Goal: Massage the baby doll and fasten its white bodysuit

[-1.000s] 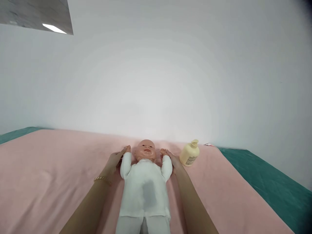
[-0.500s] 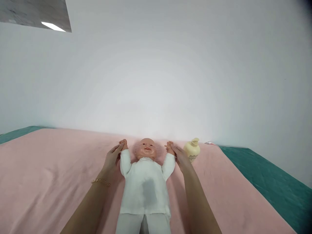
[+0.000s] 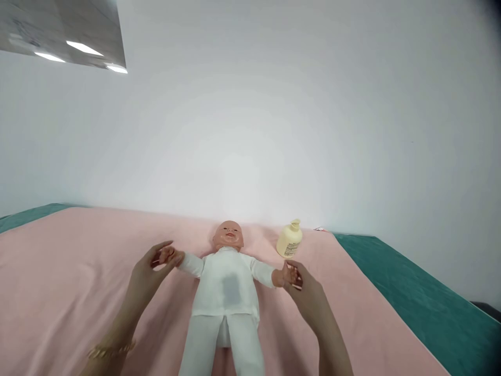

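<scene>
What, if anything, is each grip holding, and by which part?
A doll, by its outstretched hands: the left grip on one, the right grip on the other.

On the blanket, the doll lies between the left fingers and the right fingers; behind the latter stands the bottle.

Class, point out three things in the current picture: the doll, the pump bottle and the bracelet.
Doll [image 3: 224,292]: head view, on the shirt front.
Pump bottle [image 3: 288,242]: head view, on its yellow body.
Bracelet [image 3: 106,352]: head view, on its gold band.
</scene>
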Available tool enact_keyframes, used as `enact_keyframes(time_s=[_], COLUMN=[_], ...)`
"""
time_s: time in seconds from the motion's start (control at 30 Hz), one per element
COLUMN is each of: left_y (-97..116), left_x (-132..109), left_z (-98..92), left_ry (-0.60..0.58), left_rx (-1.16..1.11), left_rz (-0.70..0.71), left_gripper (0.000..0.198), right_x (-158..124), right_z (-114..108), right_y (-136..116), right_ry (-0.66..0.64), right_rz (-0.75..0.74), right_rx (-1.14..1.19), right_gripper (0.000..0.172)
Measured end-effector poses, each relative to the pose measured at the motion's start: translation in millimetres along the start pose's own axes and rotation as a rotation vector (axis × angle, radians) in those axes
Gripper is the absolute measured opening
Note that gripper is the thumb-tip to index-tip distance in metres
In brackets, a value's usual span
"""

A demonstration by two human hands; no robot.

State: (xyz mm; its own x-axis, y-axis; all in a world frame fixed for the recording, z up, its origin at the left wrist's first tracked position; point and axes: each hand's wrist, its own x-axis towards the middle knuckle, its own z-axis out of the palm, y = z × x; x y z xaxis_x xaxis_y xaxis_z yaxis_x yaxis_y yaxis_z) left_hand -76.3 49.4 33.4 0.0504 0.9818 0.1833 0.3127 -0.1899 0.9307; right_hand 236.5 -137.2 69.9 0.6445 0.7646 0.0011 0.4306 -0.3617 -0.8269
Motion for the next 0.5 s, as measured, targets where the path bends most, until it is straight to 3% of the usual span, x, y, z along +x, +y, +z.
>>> enact_keyframes(time_s=[0.1, 0.23, 0.33, 0.43, 0.5], left_y=[-21.4, -55.5, -63.7, -56.6, -48.5], left_x=[-35.8, -66.1, -73.6, -75.6, -76.2], left_z=[-11.0, -14.1, -13.1, -10.9, -11.4], left_ry=[-0.010, -0.071, -0.144, -0.163, -0.159], left_rx=[0.066, 0.018, -0.002, -0.014, -0.044], left_rz=[-0.017, -0.153, -0.223, -0.243, -0.254], left_gripper=[0.062, 0.067, 0.071, 0.071, 0.068], right_x=[-23.5, -49.2, -60.4, -62.0, -59.7], right_z=[19.3, 42.6, 48.2, 43.8, 34.1], right_y=[38.0, 67.5, 66.0, 55.8, 47.7], right_ry=[0.079, 0.057, 0.053, 0.063, 0.096], right_rz=[0.046, 0.093, 0.080, 0.062, 0.025], right_rx=[0.054, 0.125, 0.176, 0.158, 0.110], right_gripper=[0.057, 0.063, 0.050, 0.039, 0.042])
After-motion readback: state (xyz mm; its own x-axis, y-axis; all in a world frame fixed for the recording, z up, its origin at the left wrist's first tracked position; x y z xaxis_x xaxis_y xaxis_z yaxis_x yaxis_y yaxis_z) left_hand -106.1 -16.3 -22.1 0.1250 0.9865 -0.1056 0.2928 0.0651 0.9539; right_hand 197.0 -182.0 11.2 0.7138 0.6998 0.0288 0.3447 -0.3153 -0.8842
